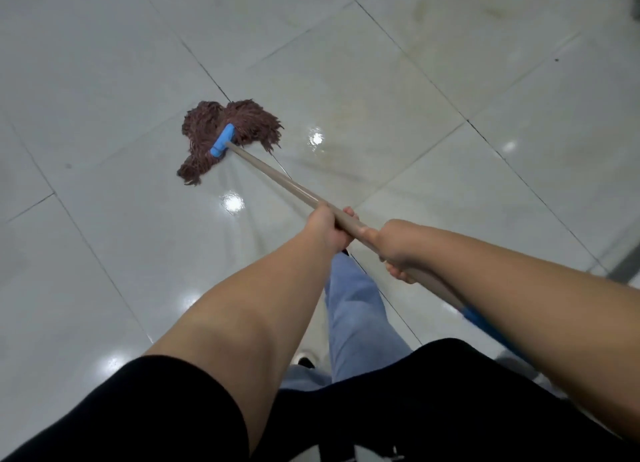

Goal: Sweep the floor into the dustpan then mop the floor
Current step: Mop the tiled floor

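A mop with a brown string head point(221, 132) and a blue clamp point(223, 140) lies flat on the pale tiled floor point(104, 81), left of centre. Its tan handle point(277, 177) runs down and right to me. My left hand point(329, 228) grips the handle higher up the shaft, nearer the head. My right hand point(398, 247) grips it just behind, closer to my body. The handle's blue end point(485, 323) shows under my right forearm. No dustpan or broom is in view.
The floor is glossy, with wet streaks and light reflections point(232, 202) near the mop head. Faint yellowish stains point(433, 11) mark the far tiles. My blue-jeaned leg point(353, 309) stands below the hands. A dark frame edge point(623, 267) is at the right.
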Available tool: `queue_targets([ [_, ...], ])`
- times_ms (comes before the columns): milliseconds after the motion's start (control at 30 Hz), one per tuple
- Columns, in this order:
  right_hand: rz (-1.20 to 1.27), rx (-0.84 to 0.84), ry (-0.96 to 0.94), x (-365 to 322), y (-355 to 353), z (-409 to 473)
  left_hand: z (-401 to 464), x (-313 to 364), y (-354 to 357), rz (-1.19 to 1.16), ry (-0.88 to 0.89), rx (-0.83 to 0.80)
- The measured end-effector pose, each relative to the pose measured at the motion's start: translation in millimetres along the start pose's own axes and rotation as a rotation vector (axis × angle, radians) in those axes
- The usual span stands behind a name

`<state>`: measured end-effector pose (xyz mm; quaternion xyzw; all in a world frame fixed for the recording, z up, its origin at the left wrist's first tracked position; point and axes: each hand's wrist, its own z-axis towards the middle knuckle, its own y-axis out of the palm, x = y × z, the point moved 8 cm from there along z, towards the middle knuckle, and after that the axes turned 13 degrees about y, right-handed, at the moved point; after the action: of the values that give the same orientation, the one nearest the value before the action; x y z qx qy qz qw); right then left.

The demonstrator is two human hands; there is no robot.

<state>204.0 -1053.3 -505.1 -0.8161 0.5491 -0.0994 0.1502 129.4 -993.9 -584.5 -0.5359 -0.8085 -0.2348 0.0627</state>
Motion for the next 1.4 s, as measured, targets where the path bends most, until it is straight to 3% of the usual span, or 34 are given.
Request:
queue_targets([
  [100, -0.033, -0.070, 0.066, -69.1, -9.0, 12.2, 28.6, 55.0, 10.4, 0.016, 0.006, 0.060],
  [267, 0.184, -0.247, 0.151, -190.2, -4.4, 19.2, 67.5, 173.6, 10.5, 0.086, 0.089, 0.147],
  [600, 0.154, -0.241, 0.228, -398.0, -12.6, 45.9, 145.9, 365.0, 11.9, 0.199, 0.079, 0.150],
  [867, 0.222, -0.297, 0.269, -620.4, -19.3, 27.9, 219.2, 576.3, 5.2, 0.316, 0.049, 0.251],
  [1067, 0.280, -0.345, 0.159, -748.7, -43.9, 33.3, 262.8, 696.6, 21.8, 0.484, 0.029, 0.347],
  [1233, 0.371, -0.420, 0.098, -857.4, -54.5, 53.0, 323.5, 797.3, 34.9, 0.442, 0.124, 0.298],
  [1400, 0.423, -0.611, 0.113, -959.0, -32.2, 44.8, 355.1, 889.0, 13.8, 0.449, 0.135, 0.281],
])
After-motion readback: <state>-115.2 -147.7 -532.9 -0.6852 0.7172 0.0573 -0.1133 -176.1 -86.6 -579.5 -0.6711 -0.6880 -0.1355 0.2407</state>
